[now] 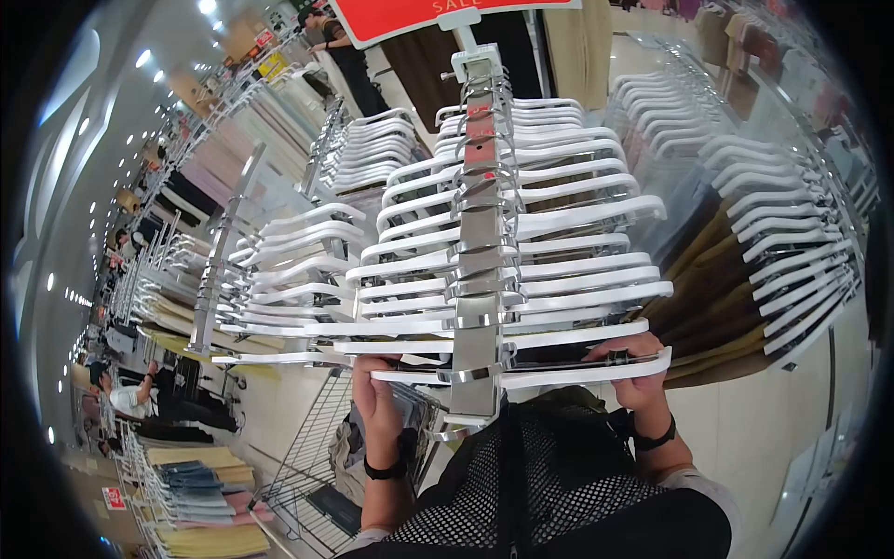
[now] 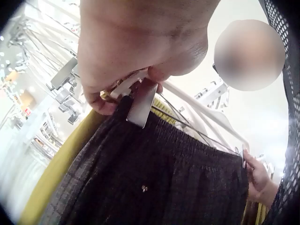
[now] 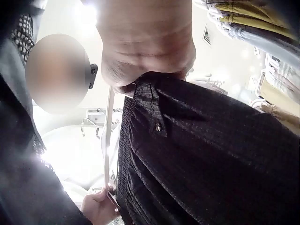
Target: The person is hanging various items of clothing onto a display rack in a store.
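The nearest white clip hanger hangs on the metal rail. From its clips hangs a dark garment with a gathered elastic waistband. At the hanger's left end, my left hand has its fingers and thumb around the metal clip and the waistband corner. My right hand grips the other end, where its fingers are partly hidden behind the cloth. A small tab with a button shows on the garment near the right hand. A yellow garment hangs just behind the dark one.
More white hangers line the rail beyond, under a red sale sign. Brown and olive garments hang on a rack at right. A wire cart with cloth inside stands low at left. Other people are farther off.
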The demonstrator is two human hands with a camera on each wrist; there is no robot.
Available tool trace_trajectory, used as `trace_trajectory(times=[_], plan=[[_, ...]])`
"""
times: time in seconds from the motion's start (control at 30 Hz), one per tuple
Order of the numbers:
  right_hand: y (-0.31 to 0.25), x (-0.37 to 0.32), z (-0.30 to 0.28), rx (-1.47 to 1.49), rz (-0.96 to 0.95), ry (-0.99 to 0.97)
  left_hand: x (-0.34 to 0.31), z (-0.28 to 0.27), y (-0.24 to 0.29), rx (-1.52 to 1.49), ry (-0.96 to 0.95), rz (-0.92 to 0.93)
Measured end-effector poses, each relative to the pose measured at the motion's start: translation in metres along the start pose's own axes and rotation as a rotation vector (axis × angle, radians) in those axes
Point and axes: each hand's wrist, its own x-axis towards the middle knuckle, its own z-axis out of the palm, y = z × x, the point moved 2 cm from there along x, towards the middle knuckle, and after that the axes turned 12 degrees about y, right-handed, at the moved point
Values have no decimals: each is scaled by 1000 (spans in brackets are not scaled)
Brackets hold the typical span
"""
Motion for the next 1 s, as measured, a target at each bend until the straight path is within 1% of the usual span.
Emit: trace_trajectory(times=[0.03, 0.07, 0.1, 0.13, 0.17, 0.2, 0.23, 0.3, 0.33, 0.37, 0.43, 0.5, 0.57, 0.6, 0.63, 0.67, 0.7, 0.73, 0.77, 0.8, 0.83, 0.87, 0.9, 0.93, 0.97, 1.0], plan=[[-1, -2, 2, 58, 11, 7, -4, -6, 4, 34, 24, 35], [-3, -6, 2, 86, -21, 11, -10, -11, 12, 28, 79, 135], [10, 11, -2, 111, -101, -5, -5, 7, 6, -62, 163, 177], [5, 10, 0, 123, -81, -1, -6, 4, 15, -87, 193, 193], [3, 14, 1, 159, -94, 43, -4, 4, 21, -124, 234, 220], [-1, 15, 1, 189, -98, 86, -2, 1, 27, -79, 225, 250], [-2, 13, 3, 189, -90, 85, 0, -2, 28, -75, 222, 244], [-4, 16, 3, 133, -153, 220, 6, -1, 26, 1, 189, 213], [-4, 20, 3, 137, -98, 156, 7, -1, 20, 34, 165, 248], [-1, 23, 2, 135, -105, 157, 7, 2, 15, 32, 144, 246], [5, 25, 2, 110, -117, 97, 6, 5, 1, 79, 130, 305], [9, 26, 2, 139, -92, 114, 3, 4, -2, 86, 87, 279], [16, 25, -4, 163, -57, 128, 2, 3, -2, 59, 68, 316], [20, 26, -10, 164, -93, 78, -2, -8, -14, 124, 57, 340], [23, 28, -16, 163, -130, 29, -7, -13, -24, 119, 50, 329], [21, 33, -22, 78, -244, 76, -10, -18, -35, 47, 161, 272], [32, 21, -35, -66, -246, 180, -8, -20, -39, -24, 271, 215], [46, 14, -47, -6, -232, 315, -5, -21, -42, -31, 264, 207], [55, 12, -57, 54, -215, 447, -2, -21, -41, 67, 314, 236], [61, 7, -63, 24, -92, 513, 0, -20, -40, 171, 361, 265], [62, 7, -64, -4, 31, 580, 0, -19, -43, 172, 353, 255], [58, 9, -60, 83, 119, 444, 0, -18, -46, 97, 378, 260], [51, 8, -58, 43, 189, 396, 0, -15, -47, 20, 403, 261], [53, 2, -59, 92, 276, 299, 3, -4, -40, -69, 420, 252], [57, -7, -60, 143, 361, 201, 4, 0, -29, -69, 412, 245], [62, -15, -57, 239, 441, 247, 5, 4, -19, -35, 375, 162]])
